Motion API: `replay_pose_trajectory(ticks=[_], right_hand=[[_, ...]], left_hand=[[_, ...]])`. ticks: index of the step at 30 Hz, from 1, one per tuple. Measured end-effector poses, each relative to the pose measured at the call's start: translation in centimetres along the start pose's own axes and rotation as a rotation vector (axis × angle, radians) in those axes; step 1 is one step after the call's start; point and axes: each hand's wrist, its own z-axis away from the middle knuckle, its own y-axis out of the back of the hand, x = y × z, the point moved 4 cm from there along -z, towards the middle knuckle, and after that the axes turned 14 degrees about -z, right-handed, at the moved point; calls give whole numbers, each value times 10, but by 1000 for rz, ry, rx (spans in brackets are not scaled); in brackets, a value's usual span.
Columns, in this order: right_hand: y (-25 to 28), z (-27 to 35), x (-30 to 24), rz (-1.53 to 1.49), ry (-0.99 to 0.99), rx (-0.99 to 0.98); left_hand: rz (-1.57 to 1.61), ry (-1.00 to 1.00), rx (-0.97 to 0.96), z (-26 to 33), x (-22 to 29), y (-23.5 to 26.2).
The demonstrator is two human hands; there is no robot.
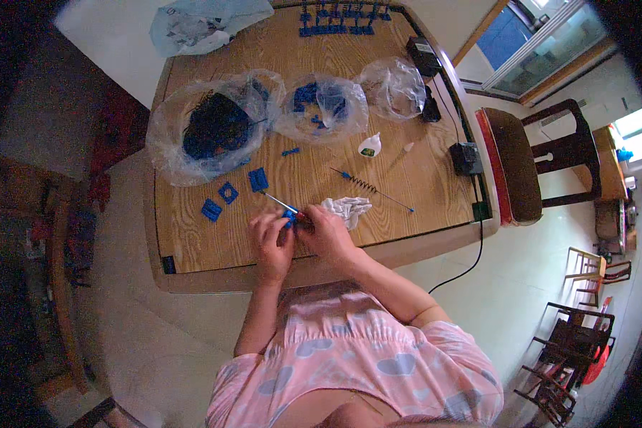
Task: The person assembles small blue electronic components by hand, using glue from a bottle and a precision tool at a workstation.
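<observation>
My left hand is closed on a small blue plastic part at the table's near edge. Beside it, my right hand grips a slim tool with a red handle and a metal shaft, which looks like a screwdriver. Its shaft points up and left over the blue part. Just beyond the tip lies a blue rectangular piece. A blue square piece with a hole and another blue block rest to the left. Crumpled white tissue lies by my right hand. My fingers hide most of the held part.
A thin rod with a dark spring lies to the right, near a small white bottle. Open plastic bags hold dark pieces and blue pieces. Blue racks stand at the back. Black adapters line the right edge.
</observation>
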Motion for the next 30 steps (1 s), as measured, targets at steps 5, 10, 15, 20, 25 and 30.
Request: replay_pose_trajectory(ticks=[5,10,15,20,25,30], right_hand=[[2,3,-7,-1,29,-13],[1,4,-4,12,36,-2],[2,7,-1,56,58,-4],[4,6,-7,37,-29,-10],[4,6,-3,36,-35,-16],[4,5,-5,71,-71,-52]], left_hand=[[93,62,-19,5,-15,-5],[-29,41,-50,4,-13,-7],[-23,15,-47,4,-17,-10],[39,108,-42,4,-20,-10],[114,105,-2,3,-19,-7],[213,242,-116,10,-26,-9]])
